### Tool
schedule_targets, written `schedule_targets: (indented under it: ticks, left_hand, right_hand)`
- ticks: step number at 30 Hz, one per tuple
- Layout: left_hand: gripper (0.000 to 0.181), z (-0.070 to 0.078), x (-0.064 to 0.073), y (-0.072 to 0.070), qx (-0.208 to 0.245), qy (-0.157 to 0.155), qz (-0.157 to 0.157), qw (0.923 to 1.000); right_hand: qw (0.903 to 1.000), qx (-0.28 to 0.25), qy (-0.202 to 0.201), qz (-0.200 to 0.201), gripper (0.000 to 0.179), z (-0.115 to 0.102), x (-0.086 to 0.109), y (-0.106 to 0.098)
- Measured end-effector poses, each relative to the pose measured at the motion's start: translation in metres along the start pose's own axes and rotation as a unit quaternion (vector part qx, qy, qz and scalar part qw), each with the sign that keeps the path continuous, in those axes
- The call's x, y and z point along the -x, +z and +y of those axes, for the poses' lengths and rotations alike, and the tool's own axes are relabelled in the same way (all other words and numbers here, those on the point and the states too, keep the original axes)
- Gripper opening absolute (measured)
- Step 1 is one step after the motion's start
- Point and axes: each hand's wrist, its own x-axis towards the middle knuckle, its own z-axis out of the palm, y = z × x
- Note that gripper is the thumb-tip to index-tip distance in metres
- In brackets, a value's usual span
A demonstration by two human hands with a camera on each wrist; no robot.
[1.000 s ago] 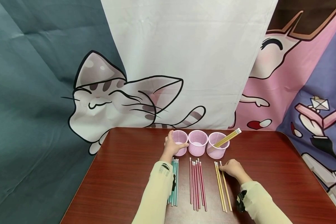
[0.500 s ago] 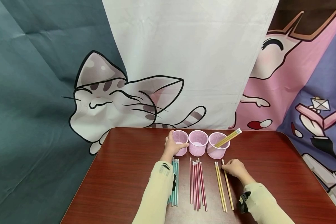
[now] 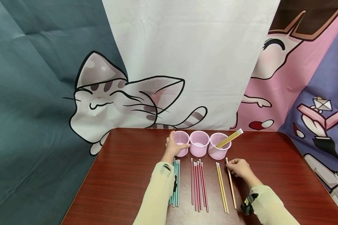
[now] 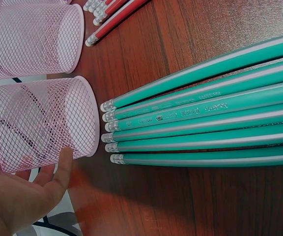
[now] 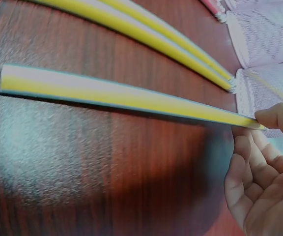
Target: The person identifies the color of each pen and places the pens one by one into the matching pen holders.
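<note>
My left hand (image 3: pixel 172 147) grips the leftmost pink mesh pencil cup (image 4: pixel 43 125), its thumb on one side and its fingers round the other. Between thumb and fingers my right hand (image 3: pixel 240 168) pinches a yellow pencil (image 5: pixel 122 96) near its eraser end. That end is raised a little off the table, and the other end points toward the person. Two more yellow pencils (image 3: pixel 222 189) lie just left of it. The rightmost pink cup (image 3: pixel 218 153) holds several yellow pencils (image 3: pixel 229 139) leaning right. A middle pink cup (image 3: pixel 198 150) stands between the other two.
Several green pencils (image 4: pixel 205 115) lie in front of the left cup, partly under the left sleeve in the head view. Several red pencils (image 3: pixel 197 187) lie in front of the middle cup. A printed cloth (image 3: pixel 191 62) hangs behind the brown table (image 3: pixel 124 165).
My right hand has drawn the yellow pencil to the right, away from the other two, and slightly up from the table. The left hand stays on its cup.
</note>
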Motion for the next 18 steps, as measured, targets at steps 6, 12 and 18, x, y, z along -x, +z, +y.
schedule_targets:
  ticks: [6, 12, 18]
  left_hand:
    - [0.104, 0.001, 0.002, -0.001, 0.001, -0.001, -0.001, 1.0000]
    - [0.103, 0.001, 0.002, 0.000, 0.000, -0.004, -0.001, 1.0000]
    - [0.103, 0.001, 0.002, -0.001, 0.000, -0.002, -0.002, 1.0000]
  right_hand:
    - [0.9997, -0.009, -0.018, 0.011, 0.019, -0.010, 0.001, -0.006]
    - [0.9991, -0.015, -0.034, 0.022, 0.019, -0.018, 0.004, -0.015]
    - [0.9979, -0.020, -0.053, 0.031, 0.023, -0.028, 0.008, -0.025]
